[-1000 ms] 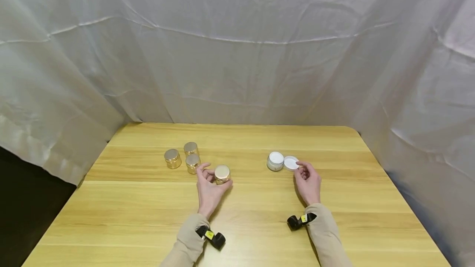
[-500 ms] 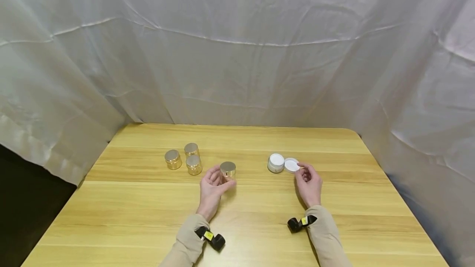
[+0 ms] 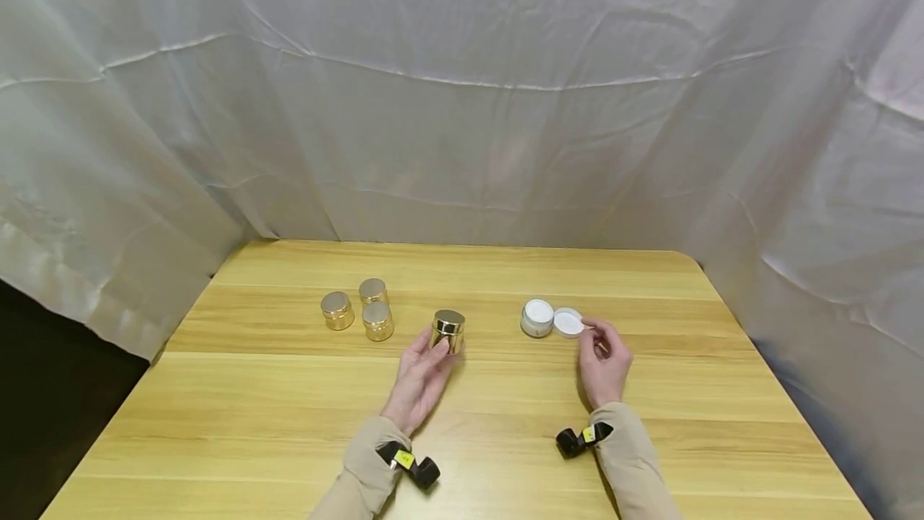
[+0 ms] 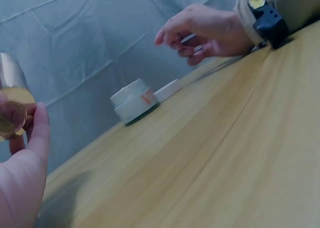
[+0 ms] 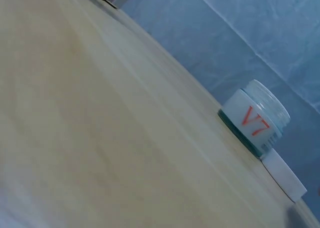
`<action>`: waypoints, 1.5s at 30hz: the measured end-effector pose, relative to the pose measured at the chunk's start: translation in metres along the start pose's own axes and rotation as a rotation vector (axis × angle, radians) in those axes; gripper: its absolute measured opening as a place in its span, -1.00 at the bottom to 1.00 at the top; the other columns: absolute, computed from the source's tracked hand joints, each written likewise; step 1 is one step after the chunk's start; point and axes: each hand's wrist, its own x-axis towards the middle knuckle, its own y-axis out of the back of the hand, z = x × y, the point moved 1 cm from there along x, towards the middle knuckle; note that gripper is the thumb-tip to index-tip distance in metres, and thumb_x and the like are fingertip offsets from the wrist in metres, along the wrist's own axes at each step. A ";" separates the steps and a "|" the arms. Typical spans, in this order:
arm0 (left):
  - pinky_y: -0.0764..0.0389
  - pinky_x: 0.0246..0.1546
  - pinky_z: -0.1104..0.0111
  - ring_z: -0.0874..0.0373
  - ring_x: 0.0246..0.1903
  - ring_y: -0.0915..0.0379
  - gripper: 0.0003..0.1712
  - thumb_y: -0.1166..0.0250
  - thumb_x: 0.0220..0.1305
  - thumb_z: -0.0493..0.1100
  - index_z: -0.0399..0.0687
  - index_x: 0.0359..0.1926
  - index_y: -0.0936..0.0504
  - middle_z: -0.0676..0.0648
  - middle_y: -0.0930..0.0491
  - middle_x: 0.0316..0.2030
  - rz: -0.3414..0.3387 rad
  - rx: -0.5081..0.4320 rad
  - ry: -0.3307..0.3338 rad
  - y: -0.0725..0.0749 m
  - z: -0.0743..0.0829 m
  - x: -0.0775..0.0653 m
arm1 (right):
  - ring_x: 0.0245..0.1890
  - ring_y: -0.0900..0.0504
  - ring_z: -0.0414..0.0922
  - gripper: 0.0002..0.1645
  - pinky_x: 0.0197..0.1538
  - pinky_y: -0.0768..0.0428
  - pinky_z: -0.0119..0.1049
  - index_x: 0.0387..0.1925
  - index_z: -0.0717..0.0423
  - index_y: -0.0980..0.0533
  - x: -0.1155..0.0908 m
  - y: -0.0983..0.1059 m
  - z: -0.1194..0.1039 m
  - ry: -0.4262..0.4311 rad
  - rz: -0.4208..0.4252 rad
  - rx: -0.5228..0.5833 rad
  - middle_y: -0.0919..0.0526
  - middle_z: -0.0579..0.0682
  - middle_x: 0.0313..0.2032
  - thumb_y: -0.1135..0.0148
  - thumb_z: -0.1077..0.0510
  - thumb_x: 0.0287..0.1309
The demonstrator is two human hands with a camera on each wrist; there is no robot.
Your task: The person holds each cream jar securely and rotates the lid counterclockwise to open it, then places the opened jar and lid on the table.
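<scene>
My left hand (image 3: pixel 419 382) grips a small gold-lidded jar (image 3: pixel 448 331), raised above the table with its lid up in the head view. At the left edge of the left wrist view, fingers (image 4: pixel 40 133) wrap around the same jar. My right hand (image 3: pixel 605 363) hovers loosely curled beside a white lid (image 3: pixel 568 322); the left wrist view shows it apart from the lid and holding nothing. Next to that lid stands an uncapped jar (image 5: pixel 252 119) with red "V7" lettering and a green base. White shows inside its mouth (image 3: pixel 538 311) from above.
Several wooden planks' grain marks the table (image 3: pixel 505 424). Three gold-lidded jars, one at the left (image 3: pixel 337 310), one behind (image 3: pixel 373 290) and one in front (image 3: pixel 378 321), stand together left of my left hand. A grey curtain (image 3: pixel 462 143) hangs behind the table.
My left hand has moved right and lifted the gold-lidded jar, with its grip shifting around it. My right hand has drawn slightly right, away from the white lid.
</scene>
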 end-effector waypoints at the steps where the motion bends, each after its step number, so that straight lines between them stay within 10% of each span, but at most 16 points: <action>1: -0.42 0.43 0.27 0.08 0.22 -0.49 -0.53 -0.03 0.42 -0.48 0.02 0.16 -0.62 -0.09 -0.38 0.30 -0.010 -0.023 0.012 -0.001 -0.001 -0.001 | -0.44 -0.50 -0.45 -0.79 -0.40 -0.47 -0.71 -0.21 0.54 -0.61 -0.001 -0.001 -0.001 0.022 0.010 0.014 -0.54 -0.15 -0.48 -0.10 0.54 0.16; 11: -0.40 0.45 0.32 0.02 0.35 -0.33 -0.29 0.01 0.52 -0.33 -0.20 0.56 0.08 -0.20 -0.15 0.40 -0.001 -0.147 0.137 -0.016 -0.016 -0.006 | -0.41 -0.56 -0.47 -0.82 -0.26 -0.58 -0.71 -0.30 0.58 -0.58 -0.022 -0.016 -0.017 0.205 -0.001 0.101 -0.62 -0.08 -0.48 -0.09 0.64 0.06; 27: -0.45 0.41 0.37 0.06 0.27 -0.44 -0.24 0.07 0.58 -0.05 -0.29 0.56 0.14 -0.17 -0.32 0.33 -0.032 -0.082 0.254 -0.019 -0.021 -0.006 | -0.29 -0.64 -0.40 -0.74 -0.15 -0.66 -0.64 -0.29 0.53 -0.57 -0.045 -0.041 0.008 0.452 -0.204 0.281 -0.70 -0.05 -0.30 -0.12 0.70 -0.04; 33: -0.49 0.37 0.40 0.10 0.20 -0.49 -0.22 -0.02 0.53 -0.01 -0.38 0.51 0.04 -0.12 -0.43 0.23 -0.065 -0.010 0.292 -0.019 -0.023 -0.005 | -0.32 -0.69 -0.23 -0.71 -0.10 -0.69 -0.58 -0.27 0.56 -0.56 -0.045 -0.042 0.004 0.476 -0.267 0.320 -0.63 0.36 -0.40 -0.12 0.73 -0.08; 45: -0.46 0.40 0.37 0.17 0.22 -0.50 -0.31 0.14 0.61 -0.08 -0.49 0.49 0.06 -0.06 -0.46 0.26 -0.158 0.040 0.279 -0.018 -0.026 -0.005 | -0.11 -0.74 0.00 -0.74 0.21 -0.60 -0.49 -0.19 0.37 -0.63 -0.041 -0.050 -0.025 0.666 -0.395 0.182 -0.73 0.33 -0.20 -0.41 0.38 0.02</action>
